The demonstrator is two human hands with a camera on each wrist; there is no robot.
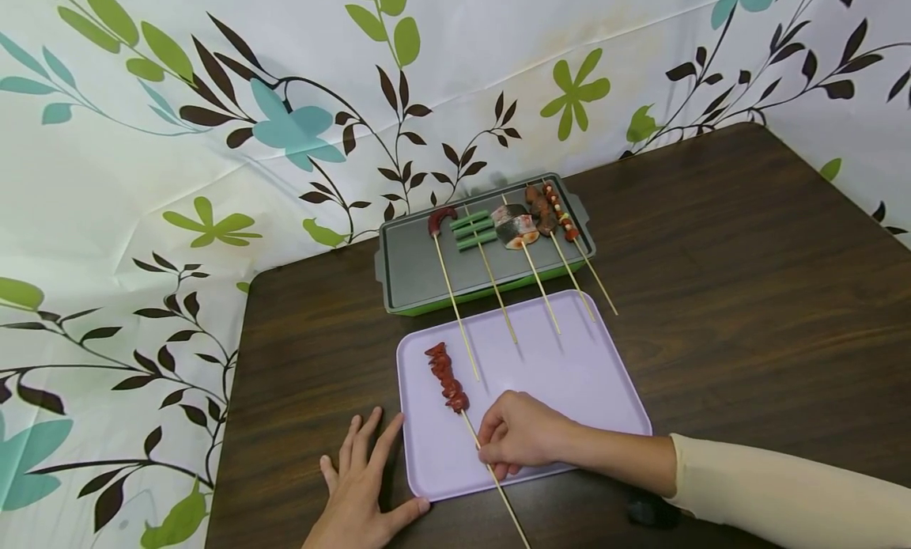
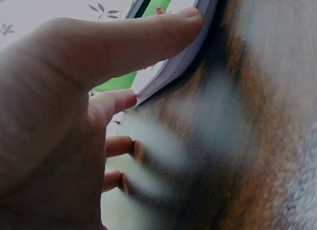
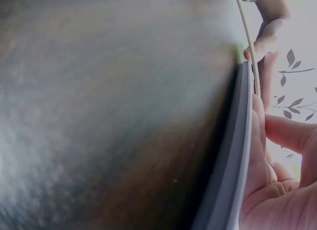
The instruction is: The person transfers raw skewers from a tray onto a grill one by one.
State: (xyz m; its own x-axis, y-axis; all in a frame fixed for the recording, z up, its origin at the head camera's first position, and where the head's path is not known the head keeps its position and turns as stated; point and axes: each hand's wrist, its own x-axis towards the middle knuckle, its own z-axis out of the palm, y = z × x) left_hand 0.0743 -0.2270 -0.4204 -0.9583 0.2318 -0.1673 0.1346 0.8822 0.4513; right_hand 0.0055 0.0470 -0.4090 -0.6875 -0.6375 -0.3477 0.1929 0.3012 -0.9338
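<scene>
My right hand point(image 1: 527, 432) pinches the thin wooden stick of a skewer threaded with red meat pieces point(image 1: 448, 379). Its meat end lies over the left part of a lilac tray point(image 1: 584, 391), while the stick's bare end reaches past the front rim. In the right wrist view, thumb and fingers meet around the stick point(image 3: 246, 31) beside the tray's edge. My left hand point(image 1: 363, 486) is spread out at the tray's front left corner, fingertips on the table. Its thumb point(image 2: 148, 39) overlaps the tray's rim in the left wrist view.
Behind the tray stands a grey-topped green grill point(image 1: 413, 276). Several skewers lie across it: a curled red piece point(image 1: 440, 219), green stalks point(image 1: 474, 230), fish slices point(image 1: 515, 226), brown meat point(image 1: 542, 209) and mixed small pieces point(image 1: 562, 213). Their sticks overhang the tray. A patterned curtain point(image 1: 455, 82) hangs behind.
</scene>
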